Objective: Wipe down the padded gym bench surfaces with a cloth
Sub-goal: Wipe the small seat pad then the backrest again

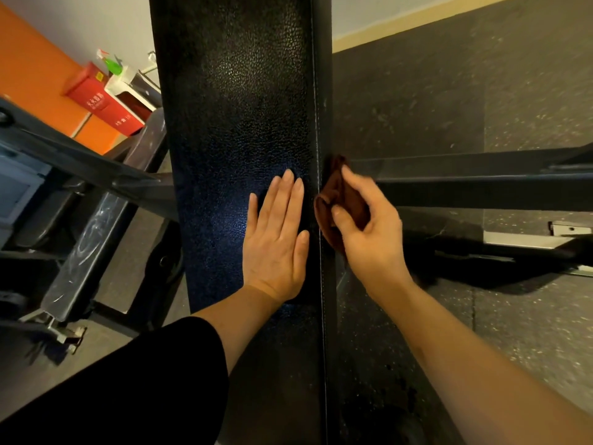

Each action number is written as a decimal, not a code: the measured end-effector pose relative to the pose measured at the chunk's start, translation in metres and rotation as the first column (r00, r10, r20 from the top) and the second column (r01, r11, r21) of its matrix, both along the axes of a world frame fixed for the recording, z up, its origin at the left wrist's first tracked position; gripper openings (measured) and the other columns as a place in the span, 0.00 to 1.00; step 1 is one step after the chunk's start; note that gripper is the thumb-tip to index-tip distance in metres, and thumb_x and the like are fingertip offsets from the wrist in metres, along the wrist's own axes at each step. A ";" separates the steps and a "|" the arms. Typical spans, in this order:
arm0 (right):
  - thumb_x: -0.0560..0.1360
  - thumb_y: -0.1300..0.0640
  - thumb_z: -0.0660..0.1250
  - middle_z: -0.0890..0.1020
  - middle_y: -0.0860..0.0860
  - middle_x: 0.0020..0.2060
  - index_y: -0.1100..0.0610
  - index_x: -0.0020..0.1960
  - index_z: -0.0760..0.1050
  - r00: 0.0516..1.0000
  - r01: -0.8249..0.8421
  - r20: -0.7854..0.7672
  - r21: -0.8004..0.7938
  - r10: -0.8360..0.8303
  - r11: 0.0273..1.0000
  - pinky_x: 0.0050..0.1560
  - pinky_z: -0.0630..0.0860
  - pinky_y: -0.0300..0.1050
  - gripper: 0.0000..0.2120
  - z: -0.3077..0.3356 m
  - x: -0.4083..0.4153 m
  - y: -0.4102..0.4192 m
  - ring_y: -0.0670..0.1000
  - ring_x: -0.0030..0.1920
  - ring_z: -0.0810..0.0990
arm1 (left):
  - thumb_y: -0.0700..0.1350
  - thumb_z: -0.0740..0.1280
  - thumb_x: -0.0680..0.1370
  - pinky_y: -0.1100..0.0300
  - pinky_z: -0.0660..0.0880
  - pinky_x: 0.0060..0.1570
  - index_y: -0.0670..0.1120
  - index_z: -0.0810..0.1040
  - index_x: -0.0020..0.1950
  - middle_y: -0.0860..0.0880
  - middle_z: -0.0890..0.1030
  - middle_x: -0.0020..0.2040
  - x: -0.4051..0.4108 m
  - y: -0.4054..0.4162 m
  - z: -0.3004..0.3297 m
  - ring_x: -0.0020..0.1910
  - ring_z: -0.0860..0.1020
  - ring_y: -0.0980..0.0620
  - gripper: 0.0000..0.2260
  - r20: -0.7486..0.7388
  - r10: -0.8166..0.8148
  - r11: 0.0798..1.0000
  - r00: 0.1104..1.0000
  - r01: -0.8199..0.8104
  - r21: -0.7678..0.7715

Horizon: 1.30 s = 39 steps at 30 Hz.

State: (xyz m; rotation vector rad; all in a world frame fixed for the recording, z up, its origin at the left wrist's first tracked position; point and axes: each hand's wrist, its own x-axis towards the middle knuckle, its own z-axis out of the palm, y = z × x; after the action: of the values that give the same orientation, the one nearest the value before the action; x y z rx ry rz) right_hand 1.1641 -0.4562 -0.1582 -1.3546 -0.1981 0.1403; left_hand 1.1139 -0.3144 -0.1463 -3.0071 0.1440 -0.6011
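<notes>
Two hands work at the padded bench (244, 123), a long black pebbled pad running from twelve o'clock down to six o'clock through the middle of the view. Flat on its top, a little below centre, lies the left hand (276, 239), fingers straight and together, palm pressing the vinyl and holding nothing; it looks like a brace rather than a wiping hand. Just beside it toward three o'clock, over the stitched edge, the right hand (369, 226) has its fingers and thumb curled round a bunched brown cloth (333, 194), which is pressed against the pad's right side wall. So the step in hand appears to be the side face, about halfway along the bench. How much is already clean cannot be read off with confidence: the top has a bluish sheen around the left hand and a duller gleam toward twelve o'clock, but that may be only lighting. By my judgement the side wall toward twelve o'clock and toward six o'clock remains to be covered, and the left edge, at nine o'clock, shows no sign either way. Dark speckled floor (449, 91) fills the three o'clock side.
</notes>
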 end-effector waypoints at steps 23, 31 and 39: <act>0.73 0.71 0.66 0.76 0.49 0.64 0.54 0.64 0.75 0.998 0.017 -0.056 -0.095 -0.022 0.995 0.69 0.69 0.45 0.23 -0.009 -0.028 -0.018 0.40 0.65 0.72 | 0.51 0.43 0.82 0.48 0.43 0.75 0.39 0.53 0.76 0.43 0.55 0.77 -0.001 0.000 -0.001 0.77 0.51 0.48 0.25 0.010 0.005 1.000 1.000 -0.005 0.002; 0.75 0.70 0.64 0.73 0.49 0.67 0.54 0.65 0.75 0.999 0.019 -0.047 -0.153 -0.027 0.988 0.71 0.65 0.46 0.21 0.006 0.002 -0.006 0.41 0.67 0.68 | 0.50 0.43 0.82 0.47 0.44 0.75 0.39 0.53 0.76 0.44 0.55 0.77 -0.001 0.001 -0.002 0.77 0.51 0.48 0.25 0.009 -0.010 1.000 1.000 0.010 0.007; 0.76 0.69 0.64 0.76 0.48 0.65 0.52 0.66 0.73 1.000 0.000 0.013 -0.128 0.002 0.992 0.70 0.67 0.42 0.22 0.013 0.010 0.002 0.43 0.67 0.71 | 0.51 0.44 0.82 0.47 0.44 0.75 0.40 0.53 0.76 0.45 0.53 0.77 0.000 0.002 -0.001 0.77 0.52 0.47 0.25 0.014 -0.019 1.000 1.000 0.019 0.004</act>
State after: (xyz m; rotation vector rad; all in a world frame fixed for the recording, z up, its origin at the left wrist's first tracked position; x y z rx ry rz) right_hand 1.1743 -0.4538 -0.1452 -1.4837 -0.2034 0.1468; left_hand 1.1141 -0.3120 -0.1470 -3.0004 0.1733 -0.6228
